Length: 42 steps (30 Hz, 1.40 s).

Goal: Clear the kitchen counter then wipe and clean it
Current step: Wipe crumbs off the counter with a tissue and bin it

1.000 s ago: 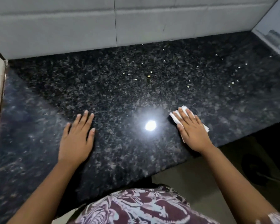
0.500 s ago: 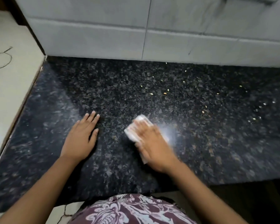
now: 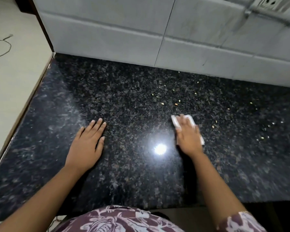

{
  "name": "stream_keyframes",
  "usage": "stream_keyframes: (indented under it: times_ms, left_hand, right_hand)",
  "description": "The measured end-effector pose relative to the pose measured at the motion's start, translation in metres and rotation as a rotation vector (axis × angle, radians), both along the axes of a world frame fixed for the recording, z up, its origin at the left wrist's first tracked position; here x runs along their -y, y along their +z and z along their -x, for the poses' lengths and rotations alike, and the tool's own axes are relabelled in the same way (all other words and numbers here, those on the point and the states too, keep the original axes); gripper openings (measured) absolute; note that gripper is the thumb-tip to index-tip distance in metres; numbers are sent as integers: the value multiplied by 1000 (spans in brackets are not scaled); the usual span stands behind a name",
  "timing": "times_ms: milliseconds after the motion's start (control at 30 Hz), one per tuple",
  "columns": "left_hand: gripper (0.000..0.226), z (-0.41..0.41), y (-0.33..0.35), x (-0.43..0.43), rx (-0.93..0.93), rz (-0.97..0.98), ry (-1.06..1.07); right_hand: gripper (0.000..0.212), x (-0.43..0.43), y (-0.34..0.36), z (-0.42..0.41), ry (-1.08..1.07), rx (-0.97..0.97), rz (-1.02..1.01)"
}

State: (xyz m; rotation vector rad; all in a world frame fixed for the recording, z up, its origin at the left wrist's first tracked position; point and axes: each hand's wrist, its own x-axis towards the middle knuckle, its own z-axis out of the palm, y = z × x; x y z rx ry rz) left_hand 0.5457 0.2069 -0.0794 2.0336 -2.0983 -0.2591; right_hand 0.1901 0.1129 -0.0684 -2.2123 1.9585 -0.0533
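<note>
The black speckled granite counter (image 3: 127, 101) fills the view. My right hand (image 3: 187, 138) lies flat with straight fingers on a folded white tissue (image 3: 190, 118), pressing it against the counter right of centre; the hand is blurred by motion. Most of the tissue is hidden under the palm. My left hand (image 3: 87, 144) rests flat on the counter to the left, fingers straight, holding nothing. Several small pale crumbs (image 3: 176, 103) are scattered over the counter beyond and to the right of the tissue.
A grey tiled wall (image 3: 141, 36) runs along the back edge. A white switch plate (image 3: 274, 7) hangs at the top right. Left of the counter lies a pale floor (image 3: 12, 77) with a thin cord (image 3: 5, 46). A lamp glare (image 3: 160, 149) shines between my hands.
My right hand has slid the tissue back to the right, away from the left hand. The left hand has stayed flat in place. The view has shifted.
</note>
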Motion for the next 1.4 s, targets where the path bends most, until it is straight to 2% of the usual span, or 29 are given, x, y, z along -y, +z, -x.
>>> stream_keyframes:
  times_ms: [100,167,233,300,367,433,633,767,900,1033,1100,1167,1233,1267,1400]
  left_hand:
    - [62,0,1,-1,-3,0,2]
    - [62,1,1,-1,-3,2,0]
    - [61,1,0,0,-3,5,9]
    - [59,1,0,0,4,10,17]
    - [58,0,1,-1,20,14,15]
    - [57,0,2,-1,27,17,6]
    - [56,2,4,-1,16,1,29]
    - [52,-1,17,22,-1,38,27]
    - [57,-21,15,83,-18,68,85]
    - [54,-34,8,124,39,29,175]
    - [58,-36,5,129,39,-14,209]
    - [57,-38,1,129,26,-29,226]
    - [59,-38,0,128,20,-11,228]
    - [62,-39,0,128,13,2,228]
    - [64,-39,1,127,14,18,220]
  right_hand:
    - [52,17,9,47,-260,34,13]
    - [51,19,19,34,-314,126,89]
    - [53,9,26,-18,-113,211,138]
    - [56,-12,25,-88,251,265,36]
    - [59,-28,12,-145,558,207,-57]
    - [58,-18,2,-171,643,134,-27]
    - [52,67,2,-160,431,113,-27]
    - [61,95,2,-96,186,89,12]
    - [51,103,4,-21,-78,52,11]
    - [51,99,21,-9,-315,204,115]
    - [51,88,27,-50,-176,284,170]
    - [52,75,23,-111,147,306,79]
    - [59,66,10,-167,458,218,-15]
    - [63,69,3,-189,537,175,-21]
    - [65,110,1,-237,550,119,-7]
